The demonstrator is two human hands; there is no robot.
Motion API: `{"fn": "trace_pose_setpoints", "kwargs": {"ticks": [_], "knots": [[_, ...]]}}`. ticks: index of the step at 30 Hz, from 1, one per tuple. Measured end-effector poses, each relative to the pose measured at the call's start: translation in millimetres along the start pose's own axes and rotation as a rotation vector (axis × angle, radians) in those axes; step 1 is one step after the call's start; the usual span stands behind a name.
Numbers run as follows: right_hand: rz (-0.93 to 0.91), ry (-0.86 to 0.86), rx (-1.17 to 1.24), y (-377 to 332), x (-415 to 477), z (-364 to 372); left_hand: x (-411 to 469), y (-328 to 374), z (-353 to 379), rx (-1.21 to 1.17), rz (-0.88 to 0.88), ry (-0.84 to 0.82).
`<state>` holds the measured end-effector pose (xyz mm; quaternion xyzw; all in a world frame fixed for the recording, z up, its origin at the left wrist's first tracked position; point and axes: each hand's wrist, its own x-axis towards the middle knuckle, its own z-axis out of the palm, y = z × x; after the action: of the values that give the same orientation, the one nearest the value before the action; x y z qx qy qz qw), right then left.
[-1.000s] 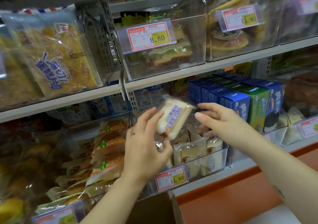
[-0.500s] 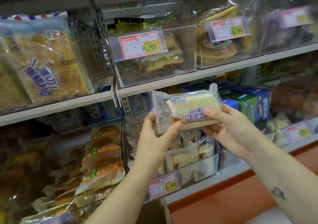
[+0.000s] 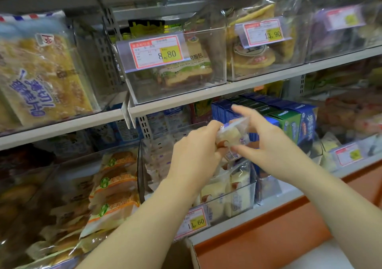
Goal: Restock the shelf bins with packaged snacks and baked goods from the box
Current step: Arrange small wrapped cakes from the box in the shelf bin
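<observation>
Above the clear bin (image 3: pixel 239 194), pale cake packet (image 3: pixel 232 135), clear-wrapped, purple-printed, between both hands.

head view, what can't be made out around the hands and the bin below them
- Wrapped cake: label motion-blurred, partly covered by left hand and right hand.
- Clear bin: its back hidden behind both hands.
- Cardboard box: cut off by the bottom edge, contents unseen.

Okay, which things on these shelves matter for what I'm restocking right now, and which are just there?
In use: left hand, right hand, wrapped cake, clear bin below it.

Just there: sandwich bin, blue cookie boxes, orange-label buns.
</observation>
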<state>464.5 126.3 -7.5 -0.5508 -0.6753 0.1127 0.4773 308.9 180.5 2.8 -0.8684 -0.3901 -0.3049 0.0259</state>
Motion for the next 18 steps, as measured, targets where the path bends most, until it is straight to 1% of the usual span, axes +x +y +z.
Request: {"fn": "trace_pose_setpoints", "kwargs": {"ticks": [3,8,12,15,18], "knots": [[0.026,0.039,0.076,10,2,5,7,-1,3,-0.004,-0.038,-0.055],[0.014,0.004,0.024,16,10,9,6,-8,2,-0.077,-0.077,-0.075],[-0.035,-0.050,-0.068,16,13,10,2,-23,4,-0.138,-0.127,-0.164],[-0.011,-0.059,-0.064,18,16,15,2,-24,6,-0.181,-0.107,-0.115],[0.053,-0.065,0.085,19,18,14,0,-18,10,-0.311,-0.085,-0.029]]}}
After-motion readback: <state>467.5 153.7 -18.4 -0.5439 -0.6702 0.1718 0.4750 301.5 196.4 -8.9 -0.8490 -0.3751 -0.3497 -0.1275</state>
